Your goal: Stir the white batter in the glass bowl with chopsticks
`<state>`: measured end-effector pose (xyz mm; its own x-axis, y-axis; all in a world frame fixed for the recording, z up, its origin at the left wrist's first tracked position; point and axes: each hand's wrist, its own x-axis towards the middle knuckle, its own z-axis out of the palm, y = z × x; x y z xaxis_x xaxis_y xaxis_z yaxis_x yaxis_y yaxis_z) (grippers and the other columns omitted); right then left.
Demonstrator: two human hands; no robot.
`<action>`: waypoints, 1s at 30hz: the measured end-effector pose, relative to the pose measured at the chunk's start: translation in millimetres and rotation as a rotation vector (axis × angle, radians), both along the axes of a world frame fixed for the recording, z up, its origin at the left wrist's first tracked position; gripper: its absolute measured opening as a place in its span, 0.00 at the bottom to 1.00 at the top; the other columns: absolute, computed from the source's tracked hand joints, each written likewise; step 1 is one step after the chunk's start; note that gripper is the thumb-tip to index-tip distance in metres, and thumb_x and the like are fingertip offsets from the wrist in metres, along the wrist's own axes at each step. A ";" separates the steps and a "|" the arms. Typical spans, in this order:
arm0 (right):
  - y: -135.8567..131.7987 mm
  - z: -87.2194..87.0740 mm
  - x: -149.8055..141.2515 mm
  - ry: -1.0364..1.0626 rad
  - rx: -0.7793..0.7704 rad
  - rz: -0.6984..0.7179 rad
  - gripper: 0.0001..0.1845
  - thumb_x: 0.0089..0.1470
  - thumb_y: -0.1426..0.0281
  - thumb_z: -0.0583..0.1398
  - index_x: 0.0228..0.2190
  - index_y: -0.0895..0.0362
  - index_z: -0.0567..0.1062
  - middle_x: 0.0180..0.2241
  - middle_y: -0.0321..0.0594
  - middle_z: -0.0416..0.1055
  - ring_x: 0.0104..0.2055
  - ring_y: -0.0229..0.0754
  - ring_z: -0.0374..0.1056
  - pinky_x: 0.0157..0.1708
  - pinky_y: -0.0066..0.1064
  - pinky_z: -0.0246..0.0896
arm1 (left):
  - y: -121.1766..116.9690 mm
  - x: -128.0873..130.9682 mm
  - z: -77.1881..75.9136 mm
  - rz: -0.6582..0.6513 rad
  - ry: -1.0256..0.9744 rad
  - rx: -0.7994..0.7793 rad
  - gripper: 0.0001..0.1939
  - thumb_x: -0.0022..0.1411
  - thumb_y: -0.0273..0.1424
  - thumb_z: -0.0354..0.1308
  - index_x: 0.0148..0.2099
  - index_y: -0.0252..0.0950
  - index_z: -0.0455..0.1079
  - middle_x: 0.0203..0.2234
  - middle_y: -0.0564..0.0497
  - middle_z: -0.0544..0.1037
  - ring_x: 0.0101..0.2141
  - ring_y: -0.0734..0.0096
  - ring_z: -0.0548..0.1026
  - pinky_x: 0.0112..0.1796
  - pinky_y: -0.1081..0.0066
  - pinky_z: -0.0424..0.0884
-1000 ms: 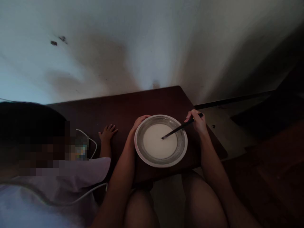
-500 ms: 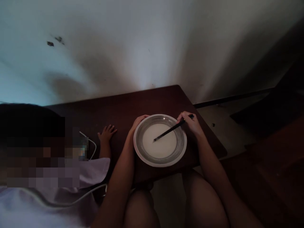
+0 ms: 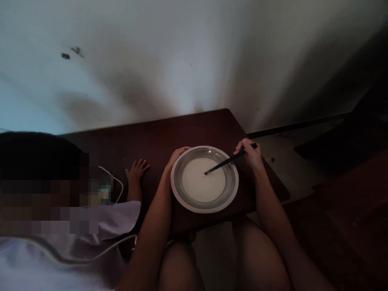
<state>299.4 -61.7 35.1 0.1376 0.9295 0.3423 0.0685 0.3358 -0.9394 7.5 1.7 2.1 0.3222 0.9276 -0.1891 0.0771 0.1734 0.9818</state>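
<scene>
A wide grey bowl point(image 3: 187, 203) with a white rim sits on a dark wooden table point(image 3: 157, 137) and holds white liquid point(image 3: 198, 182). My left hand point(image 3: 176, 157) curls around the bowl's upper left rim. My right hand point(image 3: 250, 153) is closed on dark chopsticks point(image 3: 227, 161), just right of the bowl. Their tips dip into the liquid near its middle.
Another person in a pale shirt point(image 3: 66, 242) sits at my left, with a small hand point(image 3: 137, 169) flat on the table. A white cable point(image 3: 117, 184) runs past them. A pale wall rises behind the table. Dark floor and furniture lie to the right.
My right hand swung left with the chopsticks, then back to the right, dragging the tips through the liquid. My left hand and the bowl stayed put.
</scene>
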 end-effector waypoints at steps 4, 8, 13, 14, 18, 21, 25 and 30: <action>-1.8 1.6 -2.9 -0.068 -0.067 0.153 0.25 0.56 0.47 0.60 0.22 0.54 0.77 0.20 0.36 0.74 0.25 0.40 0.72 0.31 0.32 0.67 | -0.7 -0.7 1.5 -0.006 0.008 0.039 0.09 0.54 0.33 0.54 0.32 0.42 0.76 0.37 0.49 0.81 0.44 0.57 0.74 0.48 0.61 0.67; -1.8 2.1 -1.2 -0.036 0.022 0.028 0.24 0.57 0.49 0.61 0.20 0.54 0.77 0.20 0.36 0.74 0.25 0.40 0.72 0.31 0.32 0.66 | -3.2 -0.9 3.6 -0.029 -0.026 0.039 0.09 0.55 0.33 0.54 0.32 0.41 0.76 0.35 0.49 0.81 0.44 0.56 0.74 0.49 0.61 0.66; -2.0 -1.0 1.4 0.000 -0.053 0.105 0.24 0.56 0.48 0.61 0.21 0.54 0.76 0.17 0.34 0.71 0.21 0.39 0.69 0.27 0.32 0.65 | -3.5 0.2 4.3 -0.005 0.014 0.008 0.09 0.54 0.34 0.55 0.33 0.43 0.76 0.37 0.50 0.81 0.45 0.56 0.74 0.48 0.62 0.68; -2.3 -0.9 0.6 -0.030 -0.070 0.146 0.24 0.56 0.48 0.61 0.22 0.54 0.77 0.18 0.35 0.73 0.23 0.40 0.71 0.29 0.32 0.66 | -3.0 0.3 3.9 0.001 0.030 0.008 0.09 0.54 0.35 0.55 0.33 0.43 0.76 0.38 0.50 0.81 0.46 0.56 0.74 0.48 0.62 0.68; -2.4 0.7 -0.3 -0.053 -0.002 0.060 0.23 0.56 0.49 0.61 0.22 0.53 0.77 0.21 0.37 0.75 0.27 0.41 0.72 0.33 0.34 0.68 | -1.0 -0.6 1.2 -0.006 0.023 -0.005 0.11 0.55 0.36 0.55 0.34 0.41 0.77 0.39 0.48 0.82 0.46 0.54 0.73 0.47 0.61 0.67; -2.7 0.8 0.2 -0.003 -0.021 0.012 0.26 0.56 0.46 0.60 0.20 0.53 0.76 0.16 0.36 0.72 0.22 0.41 0.70 0.28 0.33 0.66 | -0.5 -1.4 0.6 -0.012 -0.003 -0.007 0.11 0.55 0.35 0.55 0.35 0.39 0.78 0.40 0.47 0.82 0.47 0.52 0.73 0.47 0.60 0.67; -3.2 1.3 -1.2 -0.084 -0.087 0.150 0.25 0.55 0.46 0.60 0.22 0.53 0.77 0.21 0.38 0.76 0.26 0.42 0.72 0.31 0.34 0.67 | -1.3 -0.7 3.7 -0.006 0.053 0.000 0.11 0.55 0.34 0.54 0.35 0.39 0.77 0.41 0.47 0.81 0.49 0.53 0.72 0.47 0.61 0.67; -1.0 0.1 1.4 -0.036 0.025 -0.007 0.26 0.56 0.47 0.60 0.18 0.52 0.75 0.18 0.37 0.73 0.25 0.42 0.70 0.31 0.34 0.66 | -2.6 0.1 3.4 0.002 0.004 0.001 0.10 0.55 0.35 0.54 0.33 0.40 0.76 0.38 0.49 0.81 0.47 0.54 0.73 0.47 0.61 0.67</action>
